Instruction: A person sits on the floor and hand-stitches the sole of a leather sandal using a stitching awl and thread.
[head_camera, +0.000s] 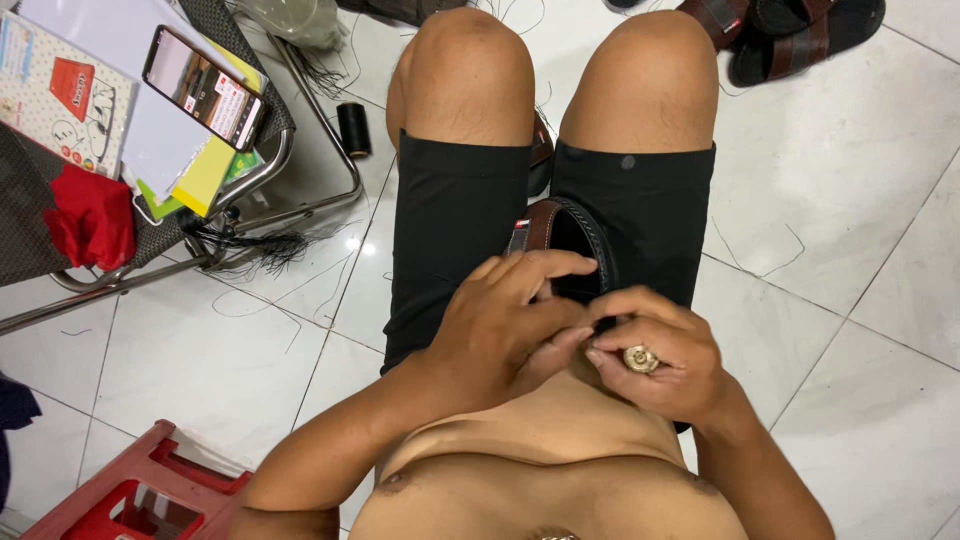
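Observation:
A brown and black sandal (565, 235) lies between my thighs on my black shorts. My left hand (505, 325) is curled over its near end, fingers bent against the strap. My right hand (655, 350) meets it from the right, thumb and forefinger pinched together at the sandal's edge; a ring sits on one finger. What the fingertips pinch is too small to see; it may be a needle or thread. Both hands touch each other over the sandal's near part, which they hide.
A black thread spool (353, 129) stands on the white tiled floor. At left a metal-framed chair (250, 190) carries a phone (204, 87), papers and red cloth (92, 220). A pair of sandals (790, 30) lies at top right. A red plastic stool (130, 495) is at bottom left.

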